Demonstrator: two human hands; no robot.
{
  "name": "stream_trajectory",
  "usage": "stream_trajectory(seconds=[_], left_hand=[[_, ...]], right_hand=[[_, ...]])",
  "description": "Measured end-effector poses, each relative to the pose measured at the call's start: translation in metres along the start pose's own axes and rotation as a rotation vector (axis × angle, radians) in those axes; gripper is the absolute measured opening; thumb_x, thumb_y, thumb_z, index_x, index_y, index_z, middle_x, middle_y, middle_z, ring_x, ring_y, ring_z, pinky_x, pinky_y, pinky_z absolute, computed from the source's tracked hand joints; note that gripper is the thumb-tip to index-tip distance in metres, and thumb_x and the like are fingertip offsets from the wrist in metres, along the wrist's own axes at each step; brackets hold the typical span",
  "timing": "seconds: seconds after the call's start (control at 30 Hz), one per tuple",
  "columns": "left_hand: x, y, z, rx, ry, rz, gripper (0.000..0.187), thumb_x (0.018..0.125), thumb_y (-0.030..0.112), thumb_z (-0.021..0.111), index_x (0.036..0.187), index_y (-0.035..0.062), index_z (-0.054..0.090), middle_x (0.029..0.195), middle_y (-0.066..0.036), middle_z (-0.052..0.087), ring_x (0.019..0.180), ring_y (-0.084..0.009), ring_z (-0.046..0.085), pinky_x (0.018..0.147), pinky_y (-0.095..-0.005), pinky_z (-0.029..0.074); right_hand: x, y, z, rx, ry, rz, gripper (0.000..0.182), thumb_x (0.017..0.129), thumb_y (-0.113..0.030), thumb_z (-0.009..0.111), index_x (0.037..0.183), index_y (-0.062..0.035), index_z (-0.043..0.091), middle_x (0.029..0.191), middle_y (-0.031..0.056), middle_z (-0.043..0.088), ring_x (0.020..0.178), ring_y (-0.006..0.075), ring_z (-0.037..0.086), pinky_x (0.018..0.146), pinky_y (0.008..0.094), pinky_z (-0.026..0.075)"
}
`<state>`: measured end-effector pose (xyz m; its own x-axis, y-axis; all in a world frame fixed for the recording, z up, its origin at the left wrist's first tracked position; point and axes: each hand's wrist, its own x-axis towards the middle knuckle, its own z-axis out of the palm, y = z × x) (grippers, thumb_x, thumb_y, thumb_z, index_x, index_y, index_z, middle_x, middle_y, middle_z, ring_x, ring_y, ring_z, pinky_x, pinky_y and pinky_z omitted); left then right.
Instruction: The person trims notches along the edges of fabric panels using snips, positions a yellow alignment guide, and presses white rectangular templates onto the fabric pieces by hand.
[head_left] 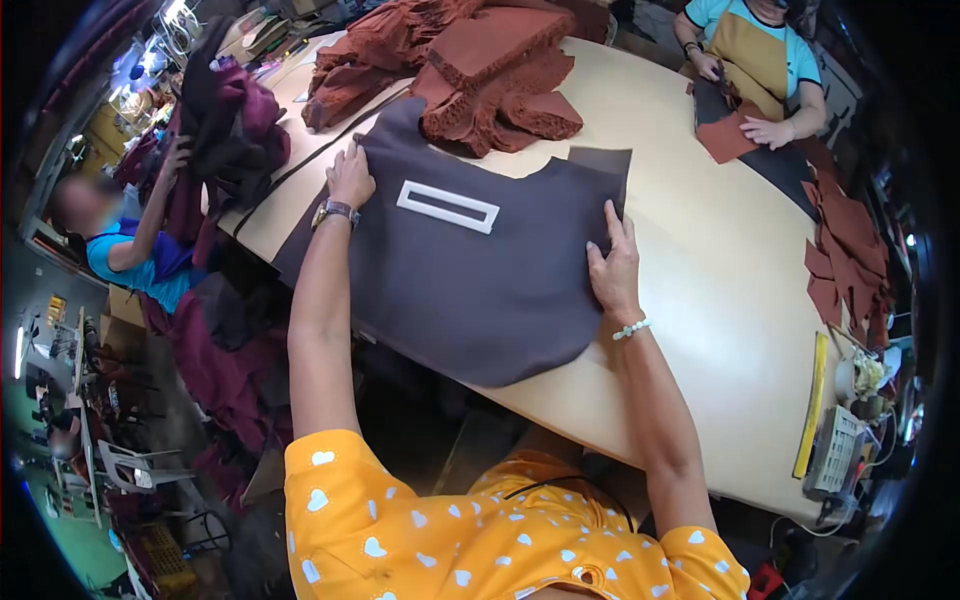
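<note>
A dark grey-brown cut fabric panel (480, 300) lies spread on the table in front of me, with a curved lower edge that reaches the table's rim. On top of it rests a white rectangular frame (448, 206) with a long slot. My left hand (350, 178), wearing a watch, is at the panel's upper left corner, its fingers bent over the edge. At the right edge my right hand (617, 265), with a beaded bracelet, lies with fingers stretched and thumb apart. A smaller dark piece (604, 165) sticks out from under the panel's upper right corner.
Stacked rust-brown fabric pieces (495, 75) sit at the table's far side. Opposite, a co-worker (760, 70) handles rust and dark pieces. Another person (140, 245) at left lifts maroon cloth (240, 120). A yellow ruler (812, 405) and a grey basket (838, 448) stand at right.
</note>
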<state>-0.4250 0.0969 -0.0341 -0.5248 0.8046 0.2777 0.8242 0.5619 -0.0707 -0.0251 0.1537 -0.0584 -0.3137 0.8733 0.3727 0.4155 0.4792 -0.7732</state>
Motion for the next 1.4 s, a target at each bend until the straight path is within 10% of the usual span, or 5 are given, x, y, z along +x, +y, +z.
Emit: stream_trajectory(seconds=[0.4,0.6,0.67,0.77,1.4], left_hand=[[0.024,0.005,0.037,0.015,0.025,-0.144,0.068,0.077,0.018,0.061,0.136,0.0055,0.031,0.146,-0.008,0.02,0.133,-0.0299,0.022,0.103,-0.0594,0.022],[0.016,0.003,0.016,-0.173,0.841,-0.093,0.054,0.082,0.022,0.054,0.131,0.0034,0.04,0.138,-0.012,0.037,0.124,-0.0266,0.038,0.101,-0.051,0.026],[0.015,0.0,0.019,-0.066,0.809,-0.109,0.054,0.081,0.023,0.055,0.13,0.0038,0.042,0.139,-0.011,0.035,0.124,-0.0265,0.038,0.1,-0.054,0.026],[0.016,-0.01,0.033,-0.091,0.004,-0.158,0.059,0.081,0.024,0.057,0.133,0.0061,0.036,0.141,-0.009,0.032,0.126,-0.0274,0.035,0.098,-0.0624,0.025],[-0.016,0.06,0.023,-0.375,0.058,0.091,0.067,0.087,0.049,0.044,0.139,0.0107,0.027,0.144,-0.019,0.023,0.133,-0.0378,0.018,0.102,-0.0605,0.018]], right_hand=[[0.011,0.015,0.029,0.022,0.062,0.054,0.059,0.078,-0.016,0.062,0.13,0.0023,0.04,0.131,0.0277,0.04,0.123,0.0392,0.038,0.103,0.0374,0.03],[0.01,0.014,0.029,0.033,0.092,0.057,0.058,0.077,-0.018,0.063,0.128,0.0032,0.043,0.129,0.0269,0.042,0.121,0.0386,0.039,0.102,0.0377,0.032],[0.008,0.014,0.029,0.04,0.084,0.066,0.058,0.077,-0.018,0.063,0.127,0.0032,0.043,0.128,0.0269,0.043,0.121,0.0384,0.04,0.101,0.0377,0.032],[0.01,0.017,0.03,0.063,0.081,0.044,0.058,0.077,-0.019,0.064,0.127,0.0024,0.044,0.126,0.0273,0.044,0.12,0.0381,0.041,0.1,0.0376,0.033],[0.01,0.017,0.032,-0.038,0.091,0.053,0.061,0.078,-0.028,0.062,0.127,0.0031,0.045,0.127,0.0245,0.045,0.117,0.0354,0.046,0.097,0.0362,0.036]])
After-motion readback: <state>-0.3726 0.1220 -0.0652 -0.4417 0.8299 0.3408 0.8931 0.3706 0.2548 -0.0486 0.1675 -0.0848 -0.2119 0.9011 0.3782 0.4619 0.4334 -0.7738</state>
